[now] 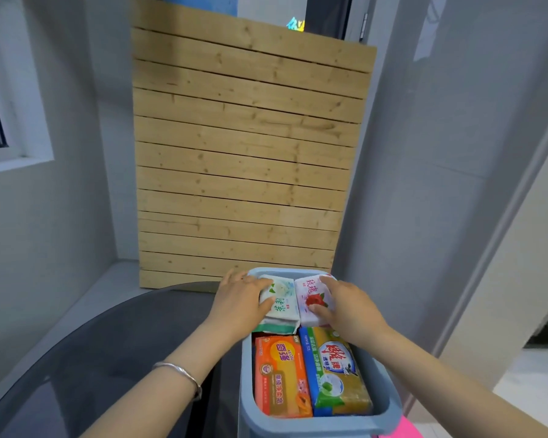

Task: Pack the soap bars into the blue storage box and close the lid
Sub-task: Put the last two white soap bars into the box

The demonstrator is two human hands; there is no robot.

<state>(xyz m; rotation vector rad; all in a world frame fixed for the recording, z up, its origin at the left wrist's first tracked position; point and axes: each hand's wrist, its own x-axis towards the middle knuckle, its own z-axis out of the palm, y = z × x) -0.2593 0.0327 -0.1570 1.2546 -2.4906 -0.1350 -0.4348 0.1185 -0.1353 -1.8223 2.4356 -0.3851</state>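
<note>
Left hand (239,303) grips green soap (280,300), right hand (345,306) grips pink soap (312,298), side by side over box (389,396); orange soap (280,374) and yellow soap (337,371) inside

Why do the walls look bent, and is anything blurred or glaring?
Head view: the wide-angle lens bows the grey walls and wooden slat panel; soft even light, faint sheen on the dark round table; wrapped soap bars in the blue plastic storage box read sharp.

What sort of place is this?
Likely a domestic room corner: white-framed window, slatted wooden panel leaning on the grey wall, dark round table by the blue plastic storage box.
</note>
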